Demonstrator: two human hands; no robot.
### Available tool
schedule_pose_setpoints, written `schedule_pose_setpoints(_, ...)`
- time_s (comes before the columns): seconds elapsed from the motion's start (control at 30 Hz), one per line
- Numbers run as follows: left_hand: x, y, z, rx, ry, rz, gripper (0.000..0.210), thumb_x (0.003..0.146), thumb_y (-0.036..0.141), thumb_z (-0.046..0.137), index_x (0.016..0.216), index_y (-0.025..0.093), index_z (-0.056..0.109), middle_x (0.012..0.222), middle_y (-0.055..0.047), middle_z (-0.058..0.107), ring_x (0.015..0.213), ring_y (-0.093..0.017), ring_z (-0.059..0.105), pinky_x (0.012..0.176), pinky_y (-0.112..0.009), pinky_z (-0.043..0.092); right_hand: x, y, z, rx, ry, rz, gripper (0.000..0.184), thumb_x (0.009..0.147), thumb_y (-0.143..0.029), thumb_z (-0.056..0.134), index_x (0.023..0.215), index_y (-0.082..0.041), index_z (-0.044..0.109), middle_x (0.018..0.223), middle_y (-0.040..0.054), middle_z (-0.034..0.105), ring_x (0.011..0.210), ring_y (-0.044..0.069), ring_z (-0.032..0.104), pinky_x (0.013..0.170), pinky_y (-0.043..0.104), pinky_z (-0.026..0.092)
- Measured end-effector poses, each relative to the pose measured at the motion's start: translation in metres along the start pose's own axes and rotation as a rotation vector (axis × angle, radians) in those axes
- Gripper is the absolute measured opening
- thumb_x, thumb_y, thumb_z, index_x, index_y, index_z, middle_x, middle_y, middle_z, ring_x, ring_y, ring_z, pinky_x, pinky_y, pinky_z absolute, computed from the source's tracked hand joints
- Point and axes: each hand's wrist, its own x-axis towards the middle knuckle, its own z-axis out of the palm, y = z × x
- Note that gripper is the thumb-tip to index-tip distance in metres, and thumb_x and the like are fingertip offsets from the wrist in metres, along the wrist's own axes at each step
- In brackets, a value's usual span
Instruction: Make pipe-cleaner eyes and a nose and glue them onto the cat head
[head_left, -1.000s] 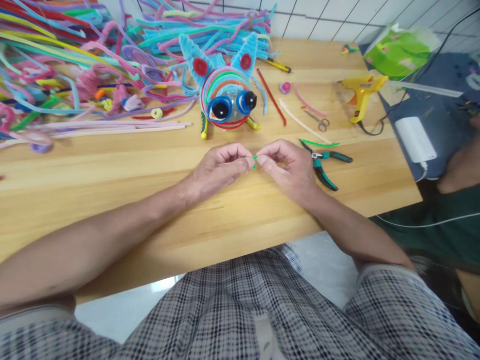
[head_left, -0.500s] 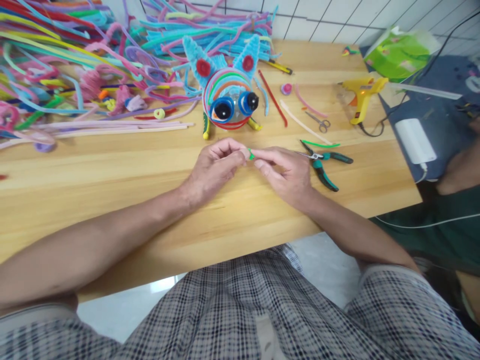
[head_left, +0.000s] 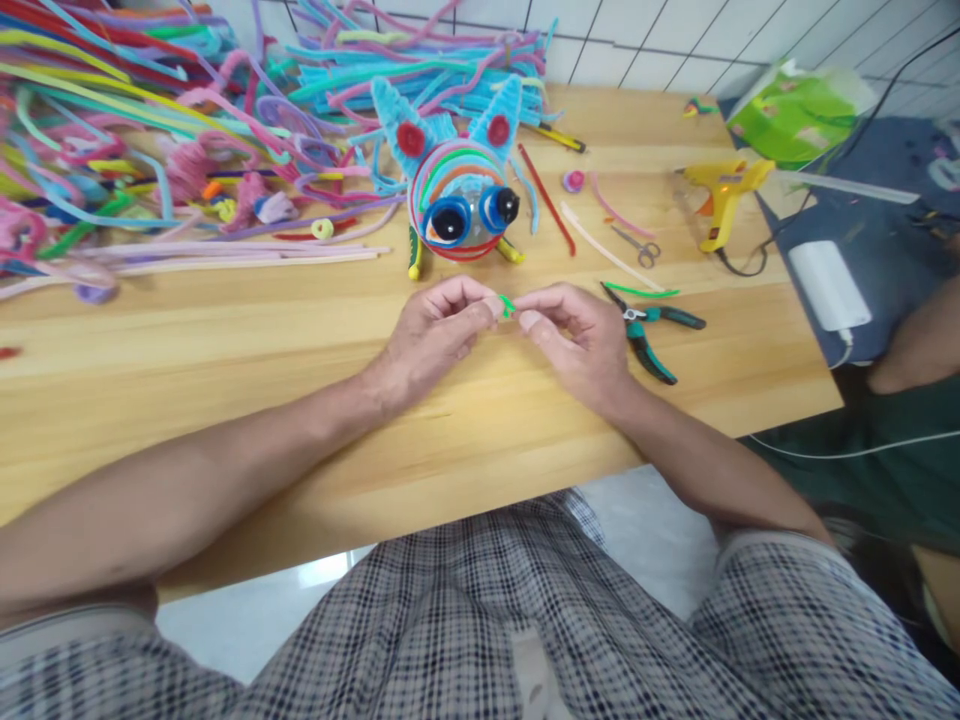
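Observation:
Between my fingertips is a short green pipe cleaner piece (head_left: pixel 507 306), mostly hidden by the fingers. My left hand (head_left: pixel 448 320) pinches it from the left, thumb against forefinger. From the other side my right hand (head_left: pixel 576 335) closes thumb and forefinger on its right end. Just beyond the hands stands a figure wound from pipe cleaners (head_left: pixel 459 200), with blue ears, red ear centres, big blue-rimmed eyes and yellow-tipped feet. Pliers with black and teal handles (head_left: pixel 651 330) lie right beside my right hand, jaws partly under a longer green pipe cleaner (head_left: pixel 645 291).
A heap of coloured pipe cleaners (head_left: pixel 172 150) covers the back left. Small scissors (head_left: pixel 641 246), a red pipe cleaner (head_left: pixel 547 200) and a yellow glue gun (head_left: pixel 720 195) lie to the right. A white power adapter (head_left: pixel 831 283) sits near another person's arm (head_left: pixel 919 345).
My right hand has shifted slightly right and its fingers have curled more. More of the green piece shows between the fingertips. The pliers and the figure stay in place.

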Motion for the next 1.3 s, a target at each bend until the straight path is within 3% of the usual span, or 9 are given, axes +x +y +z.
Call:
schedule_pose_setpoints(0.17,-0.001,-0.001,0.001,0.007,0.021,0.006,0.023,0.086,0.036,0.087,0.081,0.021,0.071,0.057,0.006,0.053,0.048,-0.008,0.034,0.048,-0.025,0.027,0.0,-0.006,0.0,-0.025,-0.019,-0.017,0.014,0.1,-0.032,0.071,0.1,-0.025,0.083,0.095,0.0015,0.085,0.081,0.017,0.077,0.078,0.033,0.062)
schedule_pose_setpoints(0.3,0.0,-0.001,0.0,0.038,0.018,0.005,0.028,0.086,0.042,0.088,0.083,0.02,0.071,0.062,0.005,0.056,0.051,-0.008,0.036,0.049,-0.025,0.029,0.001,-0.006,0.0,0.016,-0.015,0.035,0.015,0.098,-0.035,0.073,0.099,-0.023,0.081,0.093,0.0019,0.084,0.08,0.017,0.075,0.074,0.032,0.06)
schedule_pose_setpoints(0.57,-0.001,0.0,-0.001,0.161,-0.04,0.084,0.041,0.088,0.056,0.088,0.088,0.019,0.07,0.074,0.002,0.063,0.065,-0.011,0.048,0.062,-0.024,0.042,0.004,-0.006,0.001,0.088,-0.039,0.133,0.015,0.09,-0.035,0.071,0.083,-0.023,0.068,0.076,-0.0016,0.073,0.07,0.014,0.063,0.065,0.029,0.051)
schedule_pose_setpoints(0.73,-0.003,-0.002,-0.002,0.23,-0.102,0.096,0.039,0.091,0.054,0.084,0.089,0.018,0.069,0.083,0.001,0.068,0.072,-0.012,0.053,0.069,-0.025,0.045,0.005,-0.007,0.003,0.11,-0.013,0.137,0.015,0.088,-0.035,0.07,0.08,-0.023,0.065,0.072,-0.0027,0.066,0.065,0.013,0.057,0.061,0.028,0.045)
schedule_pose_setpoints(0.87,-0.004,-0.003,-0.001,0.295,-0.114,0.093,0.037,0.095,0.053,0.076,0.087,0.018,0.067,0.078,0.002,0.061,0.072,-0.012,0.049,0.068,-0.025,0.041,0.003,-0.005,0.001,0.098,-0.027,0.156,0.014,0.087,-0.035,0.071,0.08,-0.024,0.066,0.071,-0.0028,0.065,0.065,0.014,0.058,0.061,0.028,0.046)
schedule_pose_setpoints(1.03,-0.003,0.0,0.0,0.291,-0.231,0.061,0.028,0.1,0.041,0.071,0.087,0.018,0.063,0.076,0.004,0.053,0.071,-0.012,0.046,0.067,-0.026,0.038,0.003,0.003,-0.004,0.012,-0.03,0.17,0.012,0.085,-0.034,0.072,0.078,-0.025,0.068,0.069,-0.0021,0.069,0.065,0.015,0.063,0.064,0.03,0.048)
schedule_pose_setpoints(1.3,0.0,0.002,-0.001,0.363,-0.248,0.001,0.017,0.104,0.027,0.07,0.09,0.019,0.063,0.084,0.002,0.064,0.078,-0.013,0.055,0.075,-0.026,0.044,0.008,0.008,-0.009,-0.036,-0.101,0.194,0.014,0.085,-0.041,0.075,0.085,-0.028,0.073,0.072,0.0006,0.074,0.064,0.02,0.069,0.06,0.032,0.052)
